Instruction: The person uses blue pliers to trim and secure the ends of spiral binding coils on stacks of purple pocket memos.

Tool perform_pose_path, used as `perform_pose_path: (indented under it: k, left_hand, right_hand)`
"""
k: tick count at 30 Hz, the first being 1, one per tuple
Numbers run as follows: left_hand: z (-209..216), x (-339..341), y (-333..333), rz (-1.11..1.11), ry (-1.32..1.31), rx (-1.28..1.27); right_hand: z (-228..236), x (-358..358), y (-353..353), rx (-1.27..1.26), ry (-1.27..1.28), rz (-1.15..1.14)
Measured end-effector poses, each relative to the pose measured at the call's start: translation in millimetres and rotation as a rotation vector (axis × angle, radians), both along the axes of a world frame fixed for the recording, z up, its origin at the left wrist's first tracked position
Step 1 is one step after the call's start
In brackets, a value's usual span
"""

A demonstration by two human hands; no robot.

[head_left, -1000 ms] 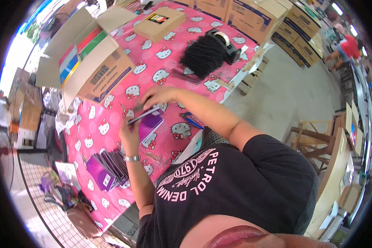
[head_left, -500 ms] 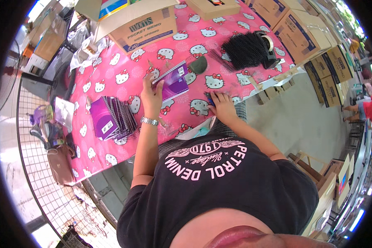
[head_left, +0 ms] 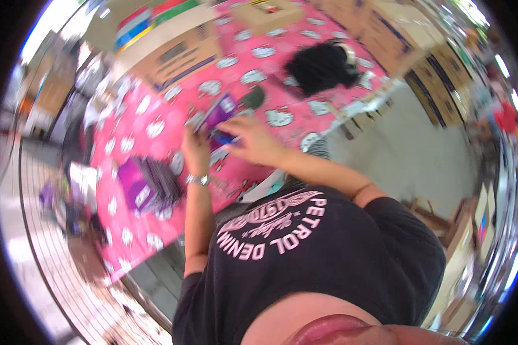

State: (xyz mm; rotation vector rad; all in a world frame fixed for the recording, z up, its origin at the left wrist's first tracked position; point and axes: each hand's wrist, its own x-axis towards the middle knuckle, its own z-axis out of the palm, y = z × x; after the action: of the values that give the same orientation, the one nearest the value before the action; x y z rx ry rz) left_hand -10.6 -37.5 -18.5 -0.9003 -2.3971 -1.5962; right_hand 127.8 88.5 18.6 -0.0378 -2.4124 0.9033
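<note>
L hand (head_left: pixel 194 150) & R hand (head_left: pixel 253 140) met over the pink-covered bench (head_left: pixel 155 123), both on a purple card (head_left: pixel 220 112) held just above the cloth. Blurred, so can't tell if fingers pinched or lay flat. Stack of purple cards (head_left: pixel 149 183) sat nearby, L side.

Motion blur smears your whole view: you can't tell whether your left hand (head_left: pixel 194 150) and right hand (head_left: pixel 253 141) grip the purple packet (head_left: pixel 218 112) or only touch it. The cardboard box (head_left: pixel 167 43) is cut off at the top edge.
</note>
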Motion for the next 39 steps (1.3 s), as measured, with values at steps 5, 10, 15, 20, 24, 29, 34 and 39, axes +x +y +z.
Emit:
perform_pose_path:
  k: [5, 10, 15, 20, 24, 29, 34, 39]
  left_hand:
    - [-19, -10, 0, -0.105, 0.108, 0.01]
    - [-3, 1, 0, -0.041, 0.054, -0.118]
    - [4, 9, -1, -0.028, 0.107, -0.179]
    - [-1, 6, -3, -0.035, 0.128, -0.174]
    - [-4, 3, -5, -0.058, -0.087, -0.162]
    - [-5, 6, -3, -0.053, -0.057, -0.129]
    - [-2, 10, -4, -0.045, -0.033, -0.141]
    - [2, 13, -4, -0.005, -0.055, -0.218]
  right_hand:
    - [-3, -4, 3, -0.023, 0.111, 0.021]
    - [-7, 2, 8, -0.038, 0.031, -0.046]
    - [2, 13, 10, -0.018, -0.059, -0.045]
    - [-5, 15, 13, 0.009, -0.084, -0.051]
    - [-11, 23, 17, 0.036, -0.054, -0.057]
    - [-62, 53, 50, 0.031, -0.227, -0.144]
    - [-120, 95, 72, 0.153, -0.385, -0.217]
    - [-142, 104, 69, 0.302, -0.273, -0.244]
